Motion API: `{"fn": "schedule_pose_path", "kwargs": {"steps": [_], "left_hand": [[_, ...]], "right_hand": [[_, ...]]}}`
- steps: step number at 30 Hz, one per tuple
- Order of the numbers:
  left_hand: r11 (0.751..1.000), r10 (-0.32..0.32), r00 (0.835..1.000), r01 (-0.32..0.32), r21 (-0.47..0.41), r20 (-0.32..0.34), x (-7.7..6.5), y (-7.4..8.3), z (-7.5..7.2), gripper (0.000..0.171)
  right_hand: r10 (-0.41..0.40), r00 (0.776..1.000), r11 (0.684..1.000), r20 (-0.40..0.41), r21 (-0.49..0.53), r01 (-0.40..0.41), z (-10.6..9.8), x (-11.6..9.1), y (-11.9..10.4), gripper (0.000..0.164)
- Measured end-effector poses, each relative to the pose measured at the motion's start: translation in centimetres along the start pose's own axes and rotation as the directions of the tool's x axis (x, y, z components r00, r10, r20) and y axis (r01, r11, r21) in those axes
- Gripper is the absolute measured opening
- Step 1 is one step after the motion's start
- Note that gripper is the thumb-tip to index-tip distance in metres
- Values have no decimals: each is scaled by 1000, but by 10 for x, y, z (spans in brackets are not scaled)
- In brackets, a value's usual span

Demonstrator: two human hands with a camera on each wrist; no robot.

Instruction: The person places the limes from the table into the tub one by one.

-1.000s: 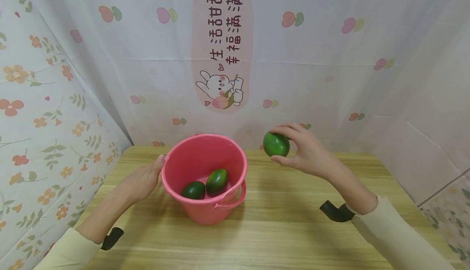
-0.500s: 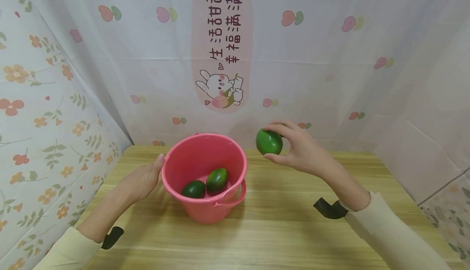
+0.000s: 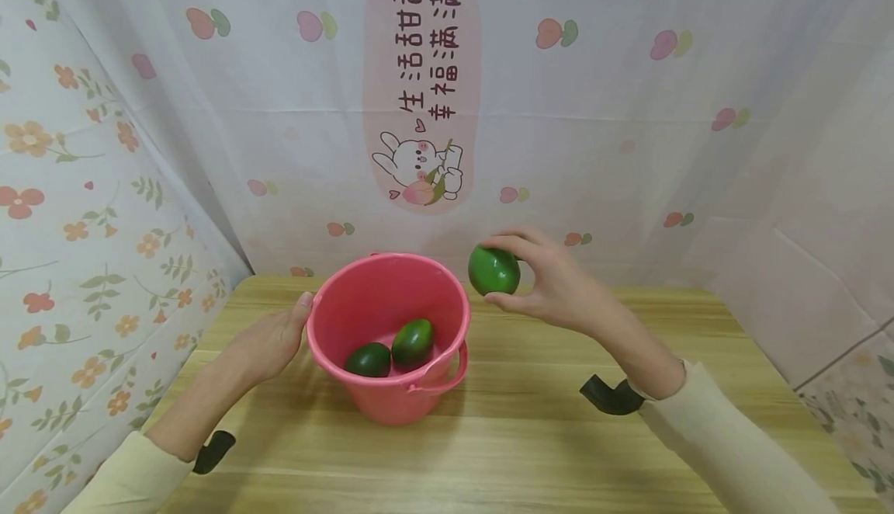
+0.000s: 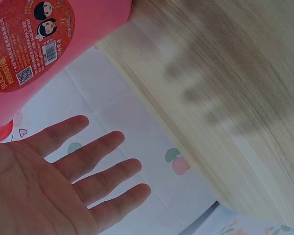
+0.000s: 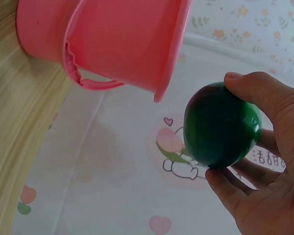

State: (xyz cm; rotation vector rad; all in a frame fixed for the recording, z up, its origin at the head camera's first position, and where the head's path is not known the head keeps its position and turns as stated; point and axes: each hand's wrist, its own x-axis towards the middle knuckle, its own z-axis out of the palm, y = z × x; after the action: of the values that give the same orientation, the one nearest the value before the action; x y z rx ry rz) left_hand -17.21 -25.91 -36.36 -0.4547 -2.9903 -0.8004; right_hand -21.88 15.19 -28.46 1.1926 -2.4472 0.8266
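Above the table and just right of the pink bucket [image 3: 391, 408], my right hand [image 3: 555, 285] grips a glossy green fruit [image 3: 493, 272], rounded like a mango. Thumb and fingertips pinch it from opposite sides, as the right wrist view shows for the fruit [image 5: 220, 125]. Inside the bucket lie two more green fruits: a darker one [image 3: 368, 360] on the left and a brighter oval one [image 3: 414, 342] beside it. My left hand [image 3: 268, 343] is at the bucket's left side, thumb right at the rim. In the left wrist view its fingers [image 4: 100, 178] are straight and spread.
The bucket stands on a wood-grain table [image 3: 531, 436], its pink handle [image 3: 454, 378] hanging on the right side. A white printed curtain [image 3: 601, 110] rises behind the table's back edge. A flowered cloth [image 3: 91, 211] hangs on the left.
My right hand has carried the green fruit leftward and slightly up, nearer the bucket's right rim. The left hand, the bucket and the two fruits inside stay in place.
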Motion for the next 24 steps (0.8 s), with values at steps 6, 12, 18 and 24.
{"fn": "schedule_pose_path", "kwargs": {"steps": [6, 12, 18, 24], "left_hand": [[1000, 1, 1000, -1, -1, -6, 0, -1, 0, 68], [1000, 0, 1000, 0, -11, -5, 0, 0, 0, 68], [1000, 3, 1000, -3, -18, -7, 0, -1, 0, 67], [1000, 6, 1000, -6, -14, -8, -1, -1, 0, 67]], "right_hand": [[-8, 1000, 1000, 12, 24, 8, 5, 6, -6, 65], [-30, 999, 998, 20, 49, 29, 13, 13, -11, 63], [-47, 998, 996, 49, 76, 43, 21, 19, -17, 61], [-47, 996, 994, 75, 101, 39, 31, 26, -21, 59]]}}
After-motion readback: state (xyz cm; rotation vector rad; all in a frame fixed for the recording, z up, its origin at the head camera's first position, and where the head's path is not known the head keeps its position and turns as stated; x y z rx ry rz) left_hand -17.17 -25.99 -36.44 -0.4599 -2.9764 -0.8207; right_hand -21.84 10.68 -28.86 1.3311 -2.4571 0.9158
